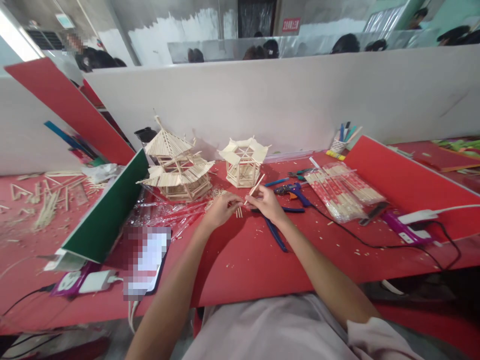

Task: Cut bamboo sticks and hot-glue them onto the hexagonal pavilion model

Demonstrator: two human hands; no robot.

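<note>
My right hand [269,204] is closed around a short wooden stick [259,181], which tilts up and to the right. My left hand [222,209] is beside it with its fingers pinched together close to the stick's lower end; what they hold, if anything, is too small to make out. Just behind my hands stands a small six-sided stick pavilion [243,162] with an open-centred roof. To its left is a taller stick pagoda [176,167] with two roof tiers. Blue-handled pliers [275,234] lie by my right wrist, and a blue glue gun [294,191] rests beyond them.
Packs of wooden sticks [343,192] lie at the right, near a purple power strip [407,230]. A phone [155,255] lies at the left beside a green divider [108,210]. A red divider [412,185] bounds the right side. Black cord crosses the red table [240,280].
</note>
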